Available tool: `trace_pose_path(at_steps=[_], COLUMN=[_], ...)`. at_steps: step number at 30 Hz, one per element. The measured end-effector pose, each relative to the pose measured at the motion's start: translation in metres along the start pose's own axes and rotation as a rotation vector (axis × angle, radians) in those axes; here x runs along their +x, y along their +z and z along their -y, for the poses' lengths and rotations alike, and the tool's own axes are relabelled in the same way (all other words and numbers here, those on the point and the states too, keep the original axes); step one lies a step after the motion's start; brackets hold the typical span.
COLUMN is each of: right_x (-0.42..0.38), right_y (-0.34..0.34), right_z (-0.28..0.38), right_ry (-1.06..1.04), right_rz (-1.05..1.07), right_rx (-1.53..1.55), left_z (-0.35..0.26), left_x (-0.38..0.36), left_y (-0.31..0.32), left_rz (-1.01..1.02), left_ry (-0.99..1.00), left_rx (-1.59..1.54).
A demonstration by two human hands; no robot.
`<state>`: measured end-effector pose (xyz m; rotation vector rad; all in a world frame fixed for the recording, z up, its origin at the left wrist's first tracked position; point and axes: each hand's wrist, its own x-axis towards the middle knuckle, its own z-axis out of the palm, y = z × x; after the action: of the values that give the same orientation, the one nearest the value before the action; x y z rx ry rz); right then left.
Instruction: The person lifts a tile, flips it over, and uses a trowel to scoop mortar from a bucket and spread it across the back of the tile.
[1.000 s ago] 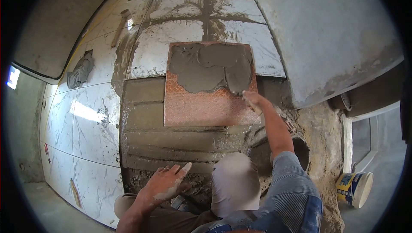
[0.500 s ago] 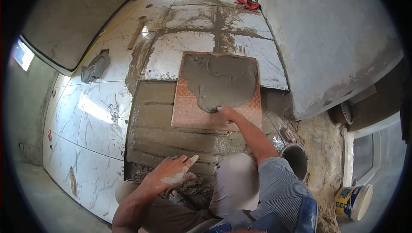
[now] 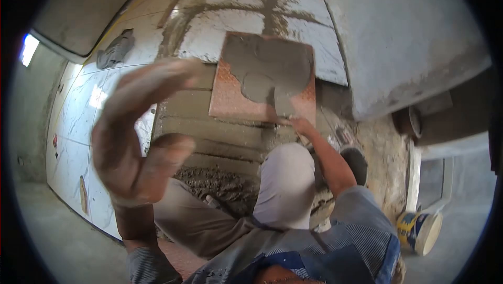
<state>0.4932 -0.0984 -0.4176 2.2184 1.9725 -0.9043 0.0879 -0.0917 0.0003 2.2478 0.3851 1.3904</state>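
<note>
My right hand [image 3: 301,125] is closed around the handle of a trowel [image 3: 284,120] at the near edge of a tile. This tile [image 3: 230,107] lies with its orange-brown patterned back up. Grey mortar [image 3: 267,64] covers most of it, leaving bare patches at the near and left sides. Raised close to the camera, my left hand [image 3: 131,132] is blurred and empty, its fingers curved and apart from the thumb. It hides part of the floor at the left.
Ridged wet mortar [image 3: 209,135] surrounds the tile's near side. White marbled tiles [image 3: 68,121] lie left, with a grey cloth [image 3: 115,48] on them. A dark bucket [image 3: 354,164] stands by my right arm, and a yellow-blue pail [image 3: 419,231] lies farther right. A wall [image 3: 398,38] rises right.
My left hand has risen from beside my knee towards the camera. My right hand has drawn back to the tile's near edge. The whole view has shifted.
</note>
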Motion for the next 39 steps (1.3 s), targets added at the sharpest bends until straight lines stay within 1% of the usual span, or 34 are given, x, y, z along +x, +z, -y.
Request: trace_pose_path(at_steps=[1, 2, 3, 4, 5, 7, 8, 9, 10, 11, 13, 14, 15, 16, 17, 18, 19, 21, 23, 25, 26, 28, 29, 31, 32, 33, 34, 36, 37, 39], right_x=[-0.007, -0.016, -0.029, -0.046, -0.053, -0.113, -0.137, -0.159, -0.194, -0.231, -0.287, -0.313, -0.336, -0.356, -0.374, -0.387, -0.391, -0.39, -0.378, -0.36, -0.352, -0.341, -0.339, -0.337, -0.335, -0.338, -0.343, -0.35, -0.356, -0.371], right_y=[0.003, 0.007, 0.015, -0.004, -0.003, -0.05, -0.057, -0.064, -0.083, -0.1, -0.107, -0.11, -0.111, -0.108, -0.106, -0.1, -0.092, -0.072, -0.016, -0.008, -0.008, -0.015, -0.01, 0.005, -0.002, -0.007, -0.003, 0.002, 0.004, 0.0], right_z=[0.002, 0.004, -0.006, 0.009, 0.004, 0.024, 0.019, 0.015, 0.022, 0.028, 0.013, 0.006, -0.002, -0.015, -0.026, -0.034, -0.04, -0.065, -0.124, -0.112, -0.105, -0.096, -0.099, -0.105, -0.091, -0.072, -0.067, -0.063, -0.064, -0.083], right_ry=[0.061, 0.137, 0.066, 0.214, 0.183, 0.341, 0.36, 0.371, 0.396, 0.411, 0.549, 0.648, 0.74, 0.753, 0.757, 0.761, 0.776, 0.752, 0.676, 0.744, 0.748, 0.721, 0.728, 0.631, 0.601, 0.566, 0.572, 0.573, 0.576, 0.555], right_rz=[-0.125, -0.258, -0.288, -0.285, -0.393, -0.244, -0.351, -0.448, -0.412, -0.378, -0.41, -0.373, -0.332, -0.336, -0.252, -0.166, -0.168, 0.048, 0.102, -0.04, -0.042, 0.086, 0.082, 0.119, 0.146, 0.18, 0.176, 0.129, 0.131, 0.114], right_rx=[0.264, 0.527, 0.935, 0.956, 0.984, 1.145, 1.038, 0.92, 0.954, 0.986, 0.876, 0.745, 0.614, 0.62, 0.553, 0.488, 0.495, 0.188, -0.107, -0.124, -0.12, -0.256, -0.254, -0.263, -0.282, -0.299, -0.298, -0.133, -0.132, -0.064], left_z=[0.0, 0.006, 0.015, 0.025, 0.035, 0.063, 0.078, 0.093, 0.105, 0.112, 0.124, 0.134, 0.142, 0.15, 0.154, 0.155, 0.154, 0.154, 0.155, 0.164, 0.167, 0.161, 0.153, 0.156, 0.152, 0.147, 0.143, 0.132, 0.124, 0.112], left_x=[0.003, 0.001, -0.003, -0.007, -0.011, -0.028, -0.042, -0.059, -0.072, -0.081, -0.094, -0.097, -0.098, -0.099, -0.096, -0.092, -0.086, -0.077, -0.07, -0.072, -0.075, -0.084, -0.09, -0.114, -0.122, -0.132, -0.142, -0.156, -0.156, -0.147], left_y=[-0.001, 0.0, 0.002, 0.006, 0.016, 0.038, 0.047, 0.053, 0.058, 0.062, 0.067, 0.069, 0.071, 0.075, 0.081, 0.089, 0.098, 0.124, 0.157, 0.202, 0.23, 0.29, 0.32, 0.386, 0.412, 0.432, 0.45, 0.477, 0.483, 0.49], left_rz=[-0.006, 0.032, 0.147, 0.268, 0.39, 0.602, 0.639, 0.757, 0.868, 0.887, 1.054, 1.073, 1.089, 1.047, 1.004, 1.018, 0.999, 0.983, 1.049, 1.133, 1.158, 1.176, 1.172, 1.23, 1.231, 1.234, 1.237, 1.122, 1.124, 1.318], left_ry=[0.035, 0.024, -0.035, -0.08, -0.127, -0.316, -0.306, -0.401, -0.492, -0.48, -0.755, -0.807, -0.8, -0.801, -0.801, -0.792, -0.779, -0.761, -0.77, -0.715, -0.722, -0.769, -0.81, -0.845, -0.897, -0.957, -0.95, -1.134, -1.134, -1.057], left_rx=[-0.024, -0.067, 0.04, 0.145, 0.257, 0.321, 0.279, 0.311, 0.354, 0.335, 0.242, 0.203, 0.197, 0.191, 0.185, 0.178, 0.145, 0.104, 0.002, -0.16, -0.26, -0.454, -0.551, -0.583, -0.632, -0.68, -0.681, -0.708, -0.711, -0.877])
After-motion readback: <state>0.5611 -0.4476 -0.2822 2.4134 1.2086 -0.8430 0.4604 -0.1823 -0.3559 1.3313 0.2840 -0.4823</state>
